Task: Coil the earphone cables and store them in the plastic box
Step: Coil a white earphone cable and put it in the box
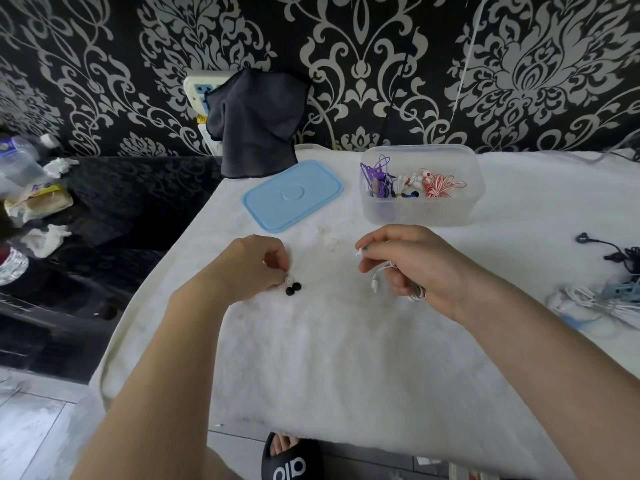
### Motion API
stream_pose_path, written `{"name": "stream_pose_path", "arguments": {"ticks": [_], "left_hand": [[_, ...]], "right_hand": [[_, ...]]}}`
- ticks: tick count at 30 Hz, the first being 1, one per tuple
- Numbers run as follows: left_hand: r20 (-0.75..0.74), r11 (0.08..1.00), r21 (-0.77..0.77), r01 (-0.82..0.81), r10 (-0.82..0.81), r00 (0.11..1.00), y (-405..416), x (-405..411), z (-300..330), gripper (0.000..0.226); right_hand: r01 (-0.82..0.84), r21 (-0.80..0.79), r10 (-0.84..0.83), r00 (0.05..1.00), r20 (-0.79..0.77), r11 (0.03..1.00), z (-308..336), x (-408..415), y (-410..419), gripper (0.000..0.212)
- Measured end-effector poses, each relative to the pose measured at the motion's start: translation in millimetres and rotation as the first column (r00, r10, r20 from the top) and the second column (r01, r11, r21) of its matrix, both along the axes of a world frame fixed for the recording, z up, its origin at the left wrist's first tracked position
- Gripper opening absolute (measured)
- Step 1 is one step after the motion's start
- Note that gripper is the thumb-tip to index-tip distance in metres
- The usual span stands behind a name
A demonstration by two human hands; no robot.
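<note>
Head view: the right hand (412,268), right of frame centre, curls round a bundle of white earphone cable (398,271), its fingertips pinching one end near the upper left of the hand while an earbud dangles below the fingers. The plastic box (420,209) stands directly above that hand in the frame, open, just beyond the knuckles, with purple and red-and-white coils already in it — so the right hand is the nearer one, and the likely move is a short reach straight up-frame. The blue lid (292,195) lies left of the box, apart from it. The left hand (252,265), left of centre, pinches a tiny white ear tip (two black ones (293,289) lie just below it). More cables (609,296) wait at the right edge.
</note>
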State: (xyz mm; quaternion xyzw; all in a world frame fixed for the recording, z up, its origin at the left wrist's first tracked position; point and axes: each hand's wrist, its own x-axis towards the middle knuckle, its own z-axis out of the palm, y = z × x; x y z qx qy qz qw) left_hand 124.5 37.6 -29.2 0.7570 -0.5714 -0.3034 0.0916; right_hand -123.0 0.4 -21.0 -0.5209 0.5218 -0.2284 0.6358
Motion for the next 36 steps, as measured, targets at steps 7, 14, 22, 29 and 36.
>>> {"name": "stream_pose_path", "arguments": {"ticks": [7,14,22,29,36], "left_hand": [[-0.011,0.999,-0.054,0.001,-0.002,1.000,2,3,6,0.015],[-0.186,0.982,-0.184,0.050,-0.085,0.979,-3,-29,17,0.012],[-0.147,0.954,-0.077,0.290,-0.299,0.943,-15,-74,-6,0.021],[-0.220,0.960,-0.015,0.279,-0.276,0.936,-11,-60,-3,0.031],[-0.139,0.953,-0.076,0.292,-0.300,0.944,-8,-63,-9,0.022]], "right_hand": [[0.011,-0.001,-0.011,1.000,0.018,1.000,1,-3,-1,0.014],[0.006,-0.001,-0.006,1.000,-0.026,1.000,4,-7,-3,0.013],[-0.063,-0.047,0.048,0.962,-0.268,0.997,0,-18,-4,0.012],[-0.113,-0.069,0.084,0.938,-0.335,0.991,-2,-18,-5,0.014],[-0.134,-0.052,0.113,0.948,-0.296,0.990,2,-16,-1,0.012]]}}
